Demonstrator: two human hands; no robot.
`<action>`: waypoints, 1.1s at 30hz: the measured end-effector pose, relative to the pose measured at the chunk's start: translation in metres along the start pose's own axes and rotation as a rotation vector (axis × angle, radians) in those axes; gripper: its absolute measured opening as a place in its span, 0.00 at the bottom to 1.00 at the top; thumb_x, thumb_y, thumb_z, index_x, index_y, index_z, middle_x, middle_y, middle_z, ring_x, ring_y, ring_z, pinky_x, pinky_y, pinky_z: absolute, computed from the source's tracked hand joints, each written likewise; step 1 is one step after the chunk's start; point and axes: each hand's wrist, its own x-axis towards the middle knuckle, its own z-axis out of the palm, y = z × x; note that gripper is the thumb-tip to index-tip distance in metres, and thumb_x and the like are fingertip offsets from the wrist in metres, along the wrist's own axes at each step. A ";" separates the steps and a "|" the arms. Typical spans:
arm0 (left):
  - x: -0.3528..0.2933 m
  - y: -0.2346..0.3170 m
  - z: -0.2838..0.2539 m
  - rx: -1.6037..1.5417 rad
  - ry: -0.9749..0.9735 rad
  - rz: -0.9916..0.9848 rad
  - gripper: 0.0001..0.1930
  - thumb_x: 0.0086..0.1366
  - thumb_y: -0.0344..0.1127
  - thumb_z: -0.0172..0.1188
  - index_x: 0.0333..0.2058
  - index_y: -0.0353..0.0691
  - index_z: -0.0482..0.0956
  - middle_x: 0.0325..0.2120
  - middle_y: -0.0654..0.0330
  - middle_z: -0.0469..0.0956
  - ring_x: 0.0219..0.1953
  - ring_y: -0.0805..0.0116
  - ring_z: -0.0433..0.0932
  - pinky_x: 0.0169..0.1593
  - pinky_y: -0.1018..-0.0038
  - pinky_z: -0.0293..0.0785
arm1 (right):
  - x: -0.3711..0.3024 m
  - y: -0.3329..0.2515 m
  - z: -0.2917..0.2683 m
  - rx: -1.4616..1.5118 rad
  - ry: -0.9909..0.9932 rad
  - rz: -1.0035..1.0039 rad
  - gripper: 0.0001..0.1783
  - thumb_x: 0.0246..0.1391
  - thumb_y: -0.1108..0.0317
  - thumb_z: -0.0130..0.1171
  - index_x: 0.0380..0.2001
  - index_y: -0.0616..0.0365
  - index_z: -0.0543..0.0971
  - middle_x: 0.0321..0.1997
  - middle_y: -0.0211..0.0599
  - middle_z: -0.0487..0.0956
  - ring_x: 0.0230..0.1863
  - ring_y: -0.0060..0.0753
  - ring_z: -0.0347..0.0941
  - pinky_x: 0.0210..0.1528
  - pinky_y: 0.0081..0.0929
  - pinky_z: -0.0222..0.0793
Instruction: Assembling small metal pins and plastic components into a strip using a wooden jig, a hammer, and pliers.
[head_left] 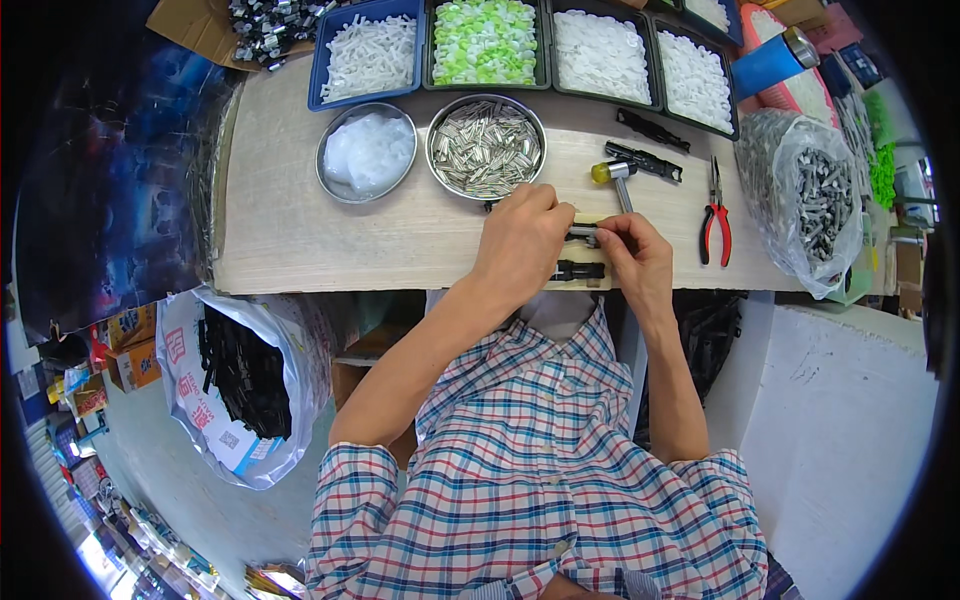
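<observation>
At frame centre, on the pale wooden desk (pixel 300 230), both hands' grips pinched one small black-and-metal part (pixel 584 233): left hand (pixel 522 240), right hand (pixel 636 262).

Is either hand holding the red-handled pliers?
No. The red-handled pliers lie alone on the wooden table, right of both hands.

You had 2 round metal bowls (pixel 366 152) | 4 trays (pixel 365 55) of small plastic parts in a row | 1 hammer (pixel 617 178) | 1 pair of red-handled pliers (pixel 715 215) | 2 bags: clear bag (pixel 805 195), white sack (pixel 240 385) | 2 hands at work.
</observation>
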 end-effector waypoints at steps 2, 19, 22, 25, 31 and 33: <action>0.003 0.002 -0.003 0.102 0.015 0.090 0.05 0.47 0.25 0.62 0.26 0.36 0.80 0.28 0.55 0.76 0.34 0.56 0.76 0.38 0.64 0.75 | 0.002 0.000 0.002 -0.094 0.012 -0.059 0.05 0.58 0.75 0.64 0.36 0.65 0.80 0.30 0.33 0.77 0.29 0.22 0.73 0.34 0.20 0.71; 0.027 0.000 -0.026 0.201 -0.234 -0.027 0.07 0.54 0.28 0.62 0.33 0.37 0.82 0.33 0.51 0.79 0.41 0.52 0.80 0.43 0.61 0.76 | 0.009 -0.019 -0.052 -0.167 -0.117 -0.050 0.18 0.63 0.77 0.55 0.56 0.61 0.77 0.49 0.34 0.76 0.42 0.21 0.71 0.47 0.21 0.70; 0.064 -0.061 -0.052 0.174 0.238 -0.072 0.10 0.56 0.22 0.57 0.38 0.33 0.80 0.34 0.47 0.79 0.39 0.46 0.81 0.43 0.55 0.77 | 0.014 -0.024 -0.109 -0.302 0.378 -0.180 0.14 0.67 0.73 0.54 0.53 0.60 0.80 0.46 0.33 0.80 0.44 0.22 0.75 0.47 0.20 0.70; 0.094 -0.125 -0.099 0.318 0.484 -0.182 0.09 0.57 0.25 0.60 0.38 0.33 0.81 0.37 0.45 0.79 0.40 0.44 0.81 0.44 0.55 0.78 | 0.044 0.001 -0.196 -0.653 0.665 -0.356 0.15 0.67 0.71 0.54 0.54 0.60 0.79 0.48 0.35 0.81 0.46 0.25 0.75 0.47 0.22 0.70; 0.128 -0.178 -0.107 0.523 0.340 -0.229 0.09 0.57 0.32 0.66 0.36 0.35 0.83 0.37 0.45 0.79 0.41 0.44 0.81 0.44 0.55 0.79 | 0.079 0.041 -0.298 -1.137 0.501 -0.126 0.20 0.67 0.60 0.54 0.60 0.51 0.76 0.56 0.45 0.75 0.55 0.44 0.72 0.53 0.35 0.69; 0.128 -0.178 -0.107 0.555 0.271 -0.250 0.08 0.57 0.32 0.65 0.34 0.35 0.83 0.36 0.47 0.80 0.41 0.46 0.81 0.43 0.55 0.79 | 0.084 0.049 -0.293 -1.135 0.455 -0.133 0.20 0.67 0.61 0.54 0.60 0.49 0.77 0.55 0.45 0.76 0.55 0.44 0.73 0.54 0.36 0.69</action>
